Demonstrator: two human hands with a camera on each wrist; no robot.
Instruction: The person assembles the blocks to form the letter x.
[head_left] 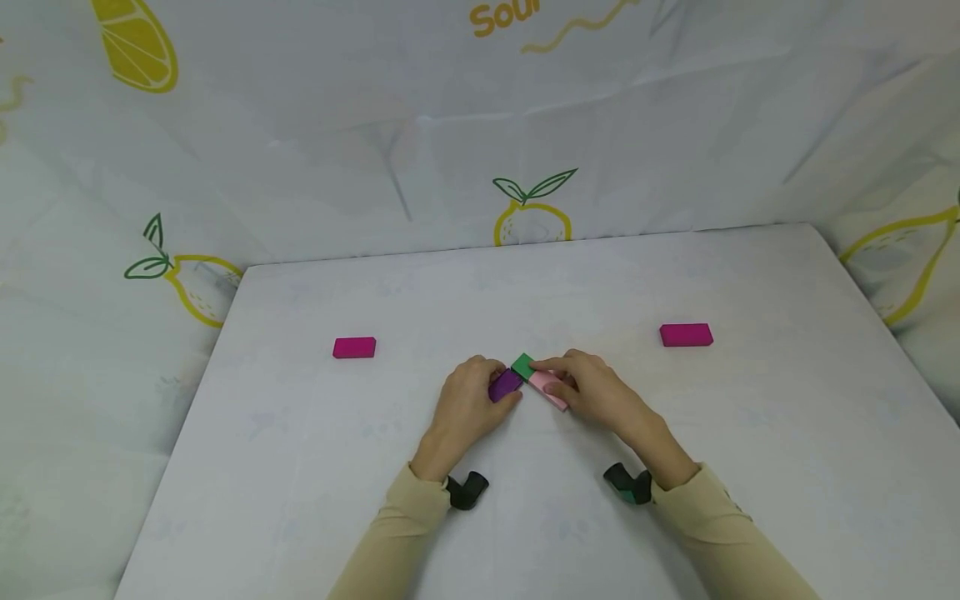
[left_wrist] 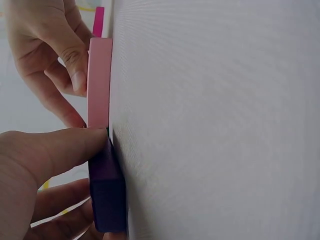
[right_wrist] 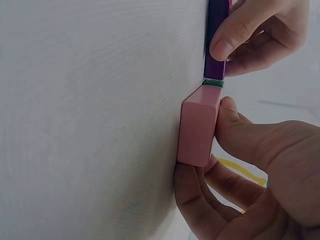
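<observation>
Near the middle of the table, my left hand [head_left: 465, 404] pinches a purple block [head_left: 506, 385] between thumb and fingers. My right hand [head_left: 598, 392] holds a pink block [head_left: 549, 389], thumb on one long side and fingers on the other. A green block [head_left: 522, 366] lies at the far ends of these two, with the right index fingertip at its edge. Together the three form an angle pointing away from me. In the right wrist view, the pink block [right_wrist: 196, 131] lies on the table, and a sliver of green shows between it and the purple block [right_wrist: 216, 69].
One magenta block [head_left: 354, 347] lies to the left and another magenta block [head_left: 686, 335] to the right, both farther back. The white table [head_left: 315, 475] meets a lemon-print cloth [head_left: 315, 167] at its back edge. Black wrist devices [head_left: 468, 491] sit under both cuffs.
</observation>
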